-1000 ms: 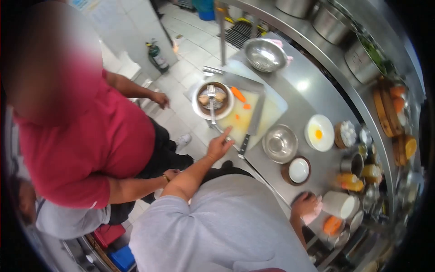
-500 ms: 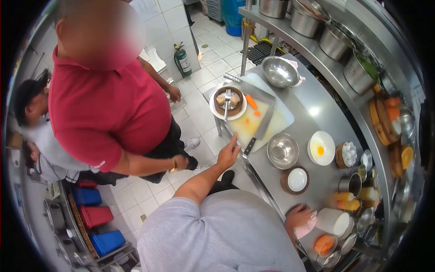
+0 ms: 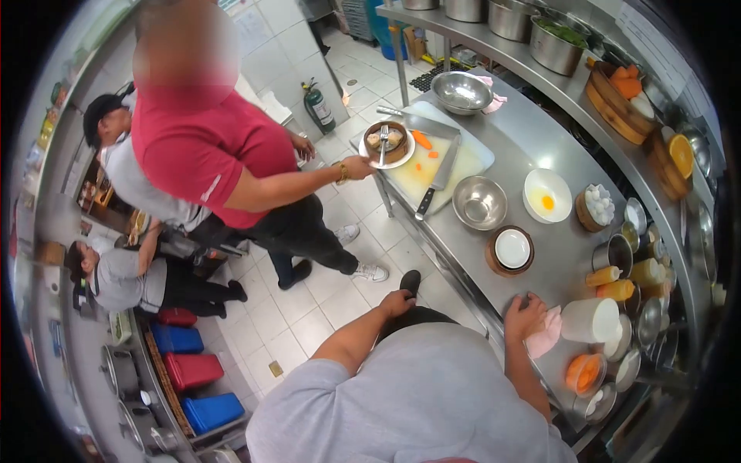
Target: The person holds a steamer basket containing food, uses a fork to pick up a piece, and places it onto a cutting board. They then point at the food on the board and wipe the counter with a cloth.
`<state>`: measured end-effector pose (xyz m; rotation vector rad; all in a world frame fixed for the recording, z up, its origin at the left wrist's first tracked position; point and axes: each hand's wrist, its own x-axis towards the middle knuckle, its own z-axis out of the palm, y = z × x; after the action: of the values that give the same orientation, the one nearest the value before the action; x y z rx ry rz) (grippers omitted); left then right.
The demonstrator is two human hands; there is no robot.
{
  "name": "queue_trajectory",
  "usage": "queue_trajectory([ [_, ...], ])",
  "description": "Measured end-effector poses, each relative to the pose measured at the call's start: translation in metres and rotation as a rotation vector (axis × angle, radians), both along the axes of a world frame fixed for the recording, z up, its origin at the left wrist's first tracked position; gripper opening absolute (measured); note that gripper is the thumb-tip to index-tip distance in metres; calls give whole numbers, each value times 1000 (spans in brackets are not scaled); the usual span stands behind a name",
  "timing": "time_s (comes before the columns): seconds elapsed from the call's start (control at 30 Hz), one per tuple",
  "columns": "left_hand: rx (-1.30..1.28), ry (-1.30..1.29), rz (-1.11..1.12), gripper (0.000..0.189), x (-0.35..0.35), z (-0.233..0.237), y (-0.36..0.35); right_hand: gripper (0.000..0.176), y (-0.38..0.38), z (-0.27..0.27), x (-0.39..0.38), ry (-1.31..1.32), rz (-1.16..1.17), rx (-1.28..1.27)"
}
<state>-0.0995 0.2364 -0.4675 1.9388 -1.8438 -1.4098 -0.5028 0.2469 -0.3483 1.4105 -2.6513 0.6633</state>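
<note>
My left hand (image 3: pixel 397 302) is low in front of my body, away from the steel table (image 3: pixel 494 297); its fingers are too small to make out. My right hand (image 3: pixel 525 316) rests on the table's near edge, fingers apart, beside a pink cloth (image 3: pixel 546 333). A co-worker's hand (image 3: pixel 358 167) touches the white plate (image 3: pixel 401 160) under a steamer basket (image 3: pixel 394 154) with dumplings and a fork (image 3: pixel 384 143). A knife (image 3: pixel 441 174), a cleaver (image 3: pixel 417 122) and carrot pieces (image 3: pixel 421 140) lie on the cutting board (image 3: pixel 475 160).
A steel bowl (image 3: pixel 480 203), a white bowl with egg yolk (image 3: pixel 536 185), a basket of eggs (image 3: pixel 599 205) and a white container (image 3: pixel 590 320) stand on the table. A co-worker in red (image 3: pixel 193 147) stands at the left, others behind. An upper shelf (image 3: pixel 494 42) holds pots.
My left hand has dropped from near the cutting board to in front of my body. The co-worker's hand has reached the plate. The view has shifted, showing more co-workers at the left.
</note>
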Motion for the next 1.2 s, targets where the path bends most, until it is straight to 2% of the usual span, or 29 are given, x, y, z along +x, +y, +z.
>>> queue_trajectory([
  [0.13, 6, -11, 172, 50, 21, -15, 62, 42, 5, 8, 1, -40, 93, 59],
  [0.2, -36, -152, 184, 53, 30, -23, 107, 42, 9, 14, 1, -51, 138, 82],
  [0.27, 204, -201, 219, 56, 43, -43, 142, 43, 7, 14, -3, -79, 165, 87],
  [0.33, 332, -96, 403, 58, 55, -32, 177, 41, 11, -2, -20, -136, 297, -14],
  [0.4, 282, -122, 194, 48, 63, -5, 202, 41, 15, -8, -41, -288, 387, -104],
  [0.47, 143, -186, 84, 41, 95, -66, 241, 43, 28, 14, -45, -227, 414, -134],
  [0.5, 311, -77, 159, 43, 102, -65, 246, 45, 43, 33, -42, -179, 370, -75],
  [0.53, 401, -22, 160, 50, 103, -46, 240, 46, 46, 56, -38, -129, 342, -31],
  [0.6, 437, -60, -14, 50, 105, -49, 237, 45, 64, 80, -32, -2, 252, 80],
  [0.7, 433, -138, -275, 52, 119, -52, 214, 44, 90, 64, -20, 19, 55, 265],
  [0.83, 386, -244, -500, 54, 163, -48, 183, 41, 98, 24, 6, 50, -28, 80],
  [0.9, 361, -296, -571, 54, 149, -48, 94, 38, 87, 27, 24, -7, -21, 47],
  [0.93, 342, -318, -601, 55, 160, -42, 85, 38, 79, 29, 36, -6, -9, 33],
  [1.0, -33, -324, -576, 56, 178, -50, 58, 36, 63, 32, 60, -50, 118, 73],
  [1.07, -169, -217, -244, 50, 178, -42, 34, 36, 44, 28, 83, 3, 221, 77],
  [1.13, 191, 54, 212, 52, 179, -26, 16, 36, 34, 21, 109, 54, 332, 88],
  [1.17, 186, 64, 238, 52, 189, -29, 20, 35, 25, 19, 119, 105, 303, 103],
  [1.2, 119, 22, 115, 52, 197, -32, 16, 35, 13, 18, 126, 158, 266, 107],
])
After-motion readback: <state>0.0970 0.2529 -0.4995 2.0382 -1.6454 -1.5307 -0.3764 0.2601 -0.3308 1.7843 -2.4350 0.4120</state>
